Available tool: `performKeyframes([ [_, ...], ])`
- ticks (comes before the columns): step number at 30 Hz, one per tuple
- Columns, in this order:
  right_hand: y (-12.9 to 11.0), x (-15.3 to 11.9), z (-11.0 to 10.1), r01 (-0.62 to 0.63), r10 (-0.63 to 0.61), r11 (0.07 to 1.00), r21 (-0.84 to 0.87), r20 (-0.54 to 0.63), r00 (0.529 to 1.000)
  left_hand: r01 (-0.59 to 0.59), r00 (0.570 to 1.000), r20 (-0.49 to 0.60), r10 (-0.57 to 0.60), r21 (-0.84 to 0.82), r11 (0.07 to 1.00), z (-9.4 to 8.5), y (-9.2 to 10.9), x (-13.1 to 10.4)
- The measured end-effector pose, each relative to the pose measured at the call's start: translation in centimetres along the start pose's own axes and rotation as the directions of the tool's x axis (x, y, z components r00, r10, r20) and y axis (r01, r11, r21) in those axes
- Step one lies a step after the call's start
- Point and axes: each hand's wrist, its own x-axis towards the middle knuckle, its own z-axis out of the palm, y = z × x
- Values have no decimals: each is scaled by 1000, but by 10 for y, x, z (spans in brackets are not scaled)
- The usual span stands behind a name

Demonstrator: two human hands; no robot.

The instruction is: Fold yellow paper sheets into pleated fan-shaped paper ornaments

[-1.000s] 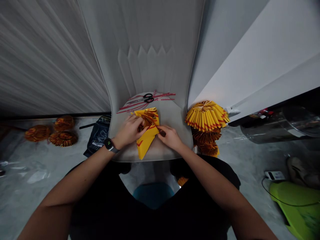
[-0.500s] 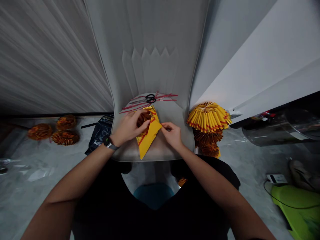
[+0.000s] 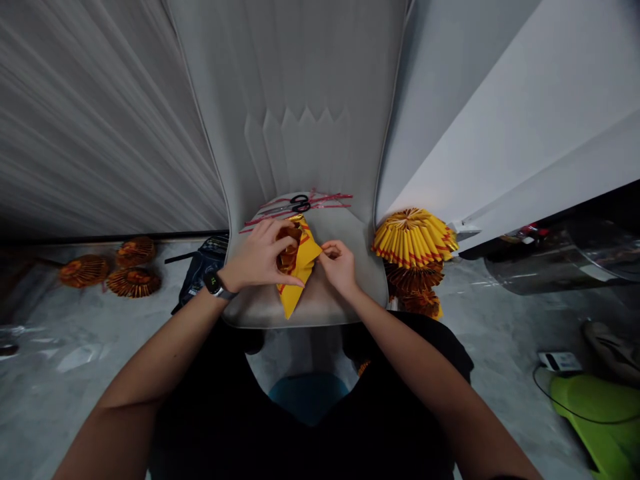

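A folded piece of yellow paper with red stripes and a shiny gold inner side rests on the grey chair seat. My left hand, wearing a watch at the wrist, holds the paper from its left side, thumb across the lower part and fingers at the gold folds. With finger and thumb pinched together, my right hand grips the paper's right corner. Black-handled scissors lie behind the paper among several red strips.
Fanned yellow and gold paper pieces are stacked right of the chair. Several round gold paper fans lie on the floor at left, near a dark bag. A green plastic object and a white device with a cable are at lower right.
My left thumb has moved down the paper, and the left hand is spread wider. My right hand stays pinched at the corner. The view has shifted slightly.
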Motion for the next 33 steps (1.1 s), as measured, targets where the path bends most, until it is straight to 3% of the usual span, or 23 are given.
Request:
performKeyframes([
  [3,1,1,0,-8,8,1000,-11,-2,1000,-17,1000,10,16,29,999,0,5,0],
  [7,6,1,0,9,-9,999,-32,8,1000,47,999,-14,-46,64,997,2,9,1],
  [17,1,-3,-3,193,-180,963,-186,82,980,206,949,-185,-257,-256,944,7,-2,7],
  [22,-8,-2,-12,272,-215,935,-228,246,945,228,940,-198,-278,-242,943,2,-11,7],
  [29,-17,14,-21,72,-4,986,-153,407,914,232,948,-153,-278,-263,936,-4,-17,5],
  [33,-20,24,-18,-3,56,994,-112,469,881,181,939,-241,-245,-258,949,6,-24,5],
])
